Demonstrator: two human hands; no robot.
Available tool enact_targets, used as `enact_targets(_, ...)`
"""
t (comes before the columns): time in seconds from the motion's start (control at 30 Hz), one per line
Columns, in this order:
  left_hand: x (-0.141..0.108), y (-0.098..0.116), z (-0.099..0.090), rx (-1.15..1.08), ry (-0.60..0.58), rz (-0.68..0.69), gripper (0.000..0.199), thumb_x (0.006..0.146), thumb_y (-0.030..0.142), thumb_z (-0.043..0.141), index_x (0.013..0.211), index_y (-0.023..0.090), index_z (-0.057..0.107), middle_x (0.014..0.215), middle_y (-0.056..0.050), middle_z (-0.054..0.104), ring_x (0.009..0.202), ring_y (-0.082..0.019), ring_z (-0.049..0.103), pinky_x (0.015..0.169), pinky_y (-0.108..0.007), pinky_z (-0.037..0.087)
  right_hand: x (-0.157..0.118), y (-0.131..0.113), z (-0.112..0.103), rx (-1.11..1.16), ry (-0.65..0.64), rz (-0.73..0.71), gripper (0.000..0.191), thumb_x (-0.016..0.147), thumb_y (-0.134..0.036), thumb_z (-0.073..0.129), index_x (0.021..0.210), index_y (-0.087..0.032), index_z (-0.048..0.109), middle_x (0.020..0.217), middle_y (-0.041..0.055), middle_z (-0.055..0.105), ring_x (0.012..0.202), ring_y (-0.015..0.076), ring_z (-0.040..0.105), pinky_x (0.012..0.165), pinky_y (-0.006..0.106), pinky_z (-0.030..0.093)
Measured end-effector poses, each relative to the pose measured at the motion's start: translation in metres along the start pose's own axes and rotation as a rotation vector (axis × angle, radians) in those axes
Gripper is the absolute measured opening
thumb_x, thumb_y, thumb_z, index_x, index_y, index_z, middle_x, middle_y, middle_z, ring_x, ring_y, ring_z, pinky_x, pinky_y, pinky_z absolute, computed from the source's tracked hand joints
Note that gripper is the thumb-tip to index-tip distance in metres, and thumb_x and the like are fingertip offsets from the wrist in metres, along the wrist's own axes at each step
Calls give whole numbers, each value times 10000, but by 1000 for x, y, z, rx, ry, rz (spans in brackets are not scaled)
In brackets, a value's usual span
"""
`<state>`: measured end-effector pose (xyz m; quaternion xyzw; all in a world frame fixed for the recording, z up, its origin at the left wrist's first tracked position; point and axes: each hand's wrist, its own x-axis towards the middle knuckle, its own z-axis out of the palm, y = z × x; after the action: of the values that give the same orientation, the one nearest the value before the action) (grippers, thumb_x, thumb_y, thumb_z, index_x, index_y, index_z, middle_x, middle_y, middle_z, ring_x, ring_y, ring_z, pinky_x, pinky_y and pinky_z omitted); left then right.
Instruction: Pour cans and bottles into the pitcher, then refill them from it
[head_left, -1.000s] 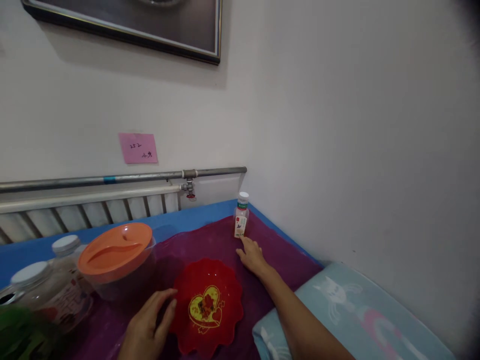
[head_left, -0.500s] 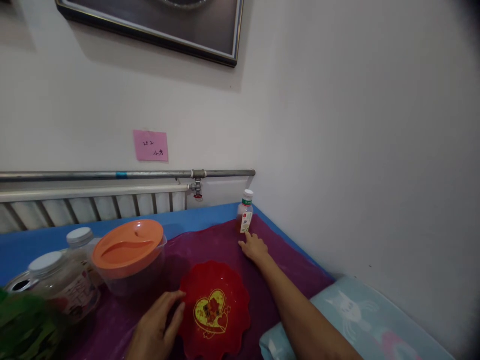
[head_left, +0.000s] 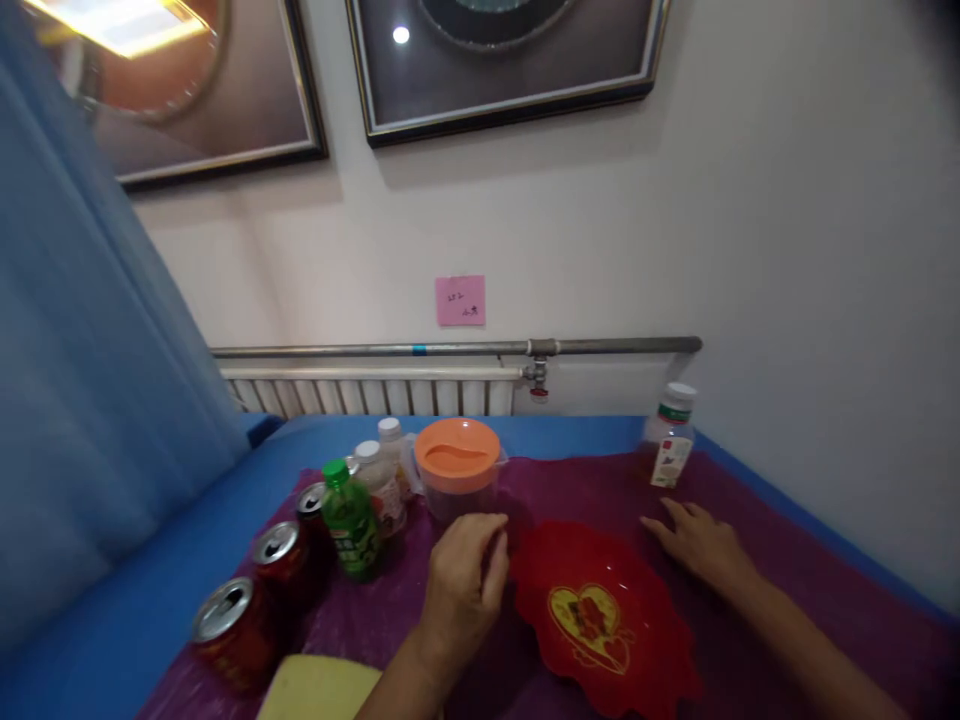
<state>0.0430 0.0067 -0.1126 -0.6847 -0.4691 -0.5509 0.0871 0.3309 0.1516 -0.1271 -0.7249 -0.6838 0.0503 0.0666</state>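
Note:
A red scalloped plate (head_left: 637,600) with a yellow heart design lies on the purple sheet (head_left: 577,485). My left hand (head_left: 469,570) is at its left rim, fingers bent and thumb apart, with nothing seen in it; whether the fingertips touch the rim I cannot tell. My right hand (head_left: 697,540) reaches past the plate's right side, fingers spread, just in front of a clear bottle (head_left: 673,440) with a white cap and a white label. A small gap shows between those fingers and the bottle. Behind my left hand stands a clear pitcher (head_left: 457,470) with an orange lid.
At left stand a green bottle (head_left: 349,525), two white-capped jars, one jar (head_left: 382,490) nearer, and three cans, the closest can (head_left: 236,635) dark red. A pale yellow object (head_left: 319,690) lies at the front. A blue curtain (head_left: 82,350) hangs left; a radiator (head_left: 390,395) lines the wall.
The view has swung left, bringing the cans, green bottle and curtain into sight. My right hand has drawn back slightly from the bottle. My left hand remains beside the plate, fingers more bent.

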Motion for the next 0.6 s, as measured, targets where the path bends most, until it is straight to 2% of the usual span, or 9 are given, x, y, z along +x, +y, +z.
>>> enact_targets(0.07,13,-4,-23,111,110,-53,201,911,188,487,1083,204,590,969,-64,711,893,-147,670,814,-272,539,-9,0,4,17,99,-38,522,937,-369,364,1315,-78,578,1400,253,520,1254,454,509,967,593,438)
enact_targets(0.13,29,-11,-52,263,201,-170,240,905,251,505,1117,179,589,1053,-109,682,998,-202,639,894,-352,515,-14,1,6,70,235,-90,510,923,-393,357,1254,-110,621,1382,247,536,1205,491,530,902,629,462)
enact_targets(0.2,45,-22,-80,424,237,-300,319,882,309,523,1139,138,602,1166,-172,637,1166,-288,556,1010,-463,436,-16,2,5,162,336,-165,491,899,-414,365,1188,-134,647,1334,247,572,1176,495,550,886,635,475)
enact_targets(0.27,57,-36,-104,539,202,-411,380,861,309,531,1169,103,610,1274,-224,581,1280,-357,463,1072,-550,342,-16,1,3,275,377,-254,474,875,-427,368,1138,-149,648,1295,244,594,1176,485,556,935,629,462)
enact_targets(0.3,61,-43,-113,575,162,-461,389,840,301,553,1163,96,623,1286,-235,578,1278,-376,465,1070,-568,334,-16,1,1,333,391,-300,454,861,-429,378,1110,-160,648,1276,238,604,1183,475,555,972,618,449)
enact_targets(0.43,67,-58,-130,607,-56,-623,380,750,232,636,1113,124,670,1066,-166,713,979,-312,657,912,-455,487,-23,-4,-7,550,414,-399,338,813,-423,442,1011,-237,643,1222,180,631,1211,438,550,1047,581,411)
enact_targets(0.5,66,-53,-135,612,-105,-658,396,757,238,624,1131,116,665,989,-148,732,888,-289,676,842,-413,511,-29,-7,-12,644,424,-398,304,792,-434,468,971,-261,643,1210,162,633,1214,434,550,1052,585,401)
enact_targets(0.6,61,-23,-143,639,-83,-658,446,797,357,594,1175,126,641,994,-136,727,888,-289,669,834,-413,504,-45,-18,-24,763,440,-397,287,785,-436,492,957,-266,647,1200,154,641,1207,420,562,1046,573,405)
